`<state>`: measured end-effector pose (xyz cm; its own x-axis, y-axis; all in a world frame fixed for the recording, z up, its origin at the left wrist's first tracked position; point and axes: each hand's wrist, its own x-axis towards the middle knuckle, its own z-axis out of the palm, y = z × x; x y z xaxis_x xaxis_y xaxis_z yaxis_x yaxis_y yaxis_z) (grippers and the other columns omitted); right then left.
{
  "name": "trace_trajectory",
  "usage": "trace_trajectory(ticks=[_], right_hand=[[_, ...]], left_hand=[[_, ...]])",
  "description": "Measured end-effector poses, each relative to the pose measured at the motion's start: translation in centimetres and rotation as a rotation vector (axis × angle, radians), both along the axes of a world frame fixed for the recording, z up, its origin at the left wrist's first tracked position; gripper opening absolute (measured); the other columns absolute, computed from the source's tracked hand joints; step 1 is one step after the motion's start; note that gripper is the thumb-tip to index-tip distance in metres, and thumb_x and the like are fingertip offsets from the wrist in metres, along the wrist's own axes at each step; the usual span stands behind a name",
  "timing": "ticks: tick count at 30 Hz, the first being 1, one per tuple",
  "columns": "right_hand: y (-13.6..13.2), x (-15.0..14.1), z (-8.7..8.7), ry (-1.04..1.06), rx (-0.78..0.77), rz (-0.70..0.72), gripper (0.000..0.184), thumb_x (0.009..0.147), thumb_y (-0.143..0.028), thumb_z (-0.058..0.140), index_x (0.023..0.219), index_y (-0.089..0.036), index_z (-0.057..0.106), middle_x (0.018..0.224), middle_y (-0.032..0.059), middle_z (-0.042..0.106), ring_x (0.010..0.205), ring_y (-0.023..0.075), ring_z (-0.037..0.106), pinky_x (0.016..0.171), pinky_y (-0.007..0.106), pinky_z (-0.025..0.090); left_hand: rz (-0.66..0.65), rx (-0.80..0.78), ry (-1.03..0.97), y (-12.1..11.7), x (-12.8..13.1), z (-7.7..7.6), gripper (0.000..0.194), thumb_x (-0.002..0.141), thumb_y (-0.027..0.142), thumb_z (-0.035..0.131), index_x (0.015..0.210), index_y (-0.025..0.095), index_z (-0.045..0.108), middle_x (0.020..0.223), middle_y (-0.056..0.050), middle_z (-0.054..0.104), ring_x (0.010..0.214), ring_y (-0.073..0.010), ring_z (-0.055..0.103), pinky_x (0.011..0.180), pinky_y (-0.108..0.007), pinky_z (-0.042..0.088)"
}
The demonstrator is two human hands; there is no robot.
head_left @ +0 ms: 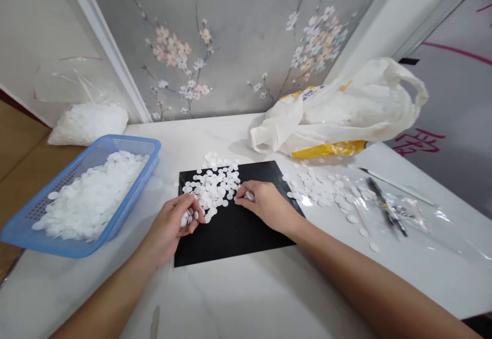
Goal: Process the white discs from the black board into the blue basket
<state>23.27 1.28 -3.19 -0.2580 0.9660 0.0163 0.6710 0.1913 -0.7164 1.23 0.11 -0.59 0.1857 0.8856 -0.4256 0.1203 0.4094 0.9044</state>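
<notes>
On the black board, we seem to be gathering white discs. Our left hand and right hand both grip some; lifting them next calls for a tight squeeze.

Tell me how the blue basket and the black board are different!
The blue basket has raised sides with little holes, while the black board is flat.
The blue basket has rounded corners; the black board has pointy ones.
The blue basket holds a big heap of white discs; the black board has a smaller, looser pile.
Both carry white discs.
</notes>
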Motion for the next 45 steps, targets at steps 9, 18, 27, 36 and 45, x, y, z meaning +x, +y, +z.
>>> trace_trajectory(ticks=[9,18,27,36,45], right_hand=[[-1.1,-0.3,0.8,0.079,-0.031,0.211,0.008,0.080,-0.015,0.061,0.073,-0.018,0.065,0.075,0.0003,0.063,0.064,0.0112,0.054,0.062,0.022,0.038],[-0.7,1.1,0.7,0.728,-0.626,-0.027,0.049,0.082,-0.059,0.053,0.083,-0.011,0.066,0.065,0.0027,0.057,0.048,0.0065,0.039,0.041,0.020,0.021],[-0.4,1.3,0.4,0.724,-0.631,-0.001,0.043,0.080,-0.054,0.057,0.079,-0.012,0.064,0.066,0.0034,0.059,0.052,0.0078,0.045,0.042,0.020,0.024],[-0.7,0.6,0.7,0.048,-0.137,0.003,0.006,0.080,-0.024,0.061,0.080,-0.019,0.063,0.068,-0.0018,0.060,0.059,0.0114,0.049,0.058,0.023,0.034],[-0.7,0.0,1.1,0.004,-0.144,0.037,0.005,0.078,-0.016,0.060,0.074,-0.019,0.059,0.064,-0.0022,0.056,0.055,0.0111,0.045,0.055,0.023,0.031]], left_hand=[[-0.147,0.016,0.066,-0.5,0.3,-0.6,0.035,0.083,0.048,0.052,0.082,0.015,0.061,0.049,0.004,0.052,0.038,-0.0046,0.032,0.040,-0.019,0.021],[-0.129,-0.001,0.078,-0.4,0.2,-0.7,0.040,0.085,0.052,0.048,0.084,0.015,0.062,0.053,0.001,0.056,0.039,-0.0062,0.035,0.040,-0.019,0.023],[-0.143,0.010,0.092,-0.2,0.4,-0.8,0.042,0.084,0.055,0.047,0.088,0.016,0.062,0.054,0.002,0.055,0.039,-0.0073,0.036,0.040,-0.020,0.024],[-0.326,0.336,0.435,-0.9,1.1,-0.8,0.027,0.087,0.044,0.045,0.089,0.022,0.062,0.053,0.007,0.034,0.047,-0.0106,0.034,0.048,-0.023,0.026],[-0.404,0.524,0.878,-0.4,4.6,-0.1,0.007,0.082,0.032,0.057,0.086,0.026,0.060,0.061,0.002,0.053,0.062,-0.0209,0.053,0.058,-0.027,0.025]])
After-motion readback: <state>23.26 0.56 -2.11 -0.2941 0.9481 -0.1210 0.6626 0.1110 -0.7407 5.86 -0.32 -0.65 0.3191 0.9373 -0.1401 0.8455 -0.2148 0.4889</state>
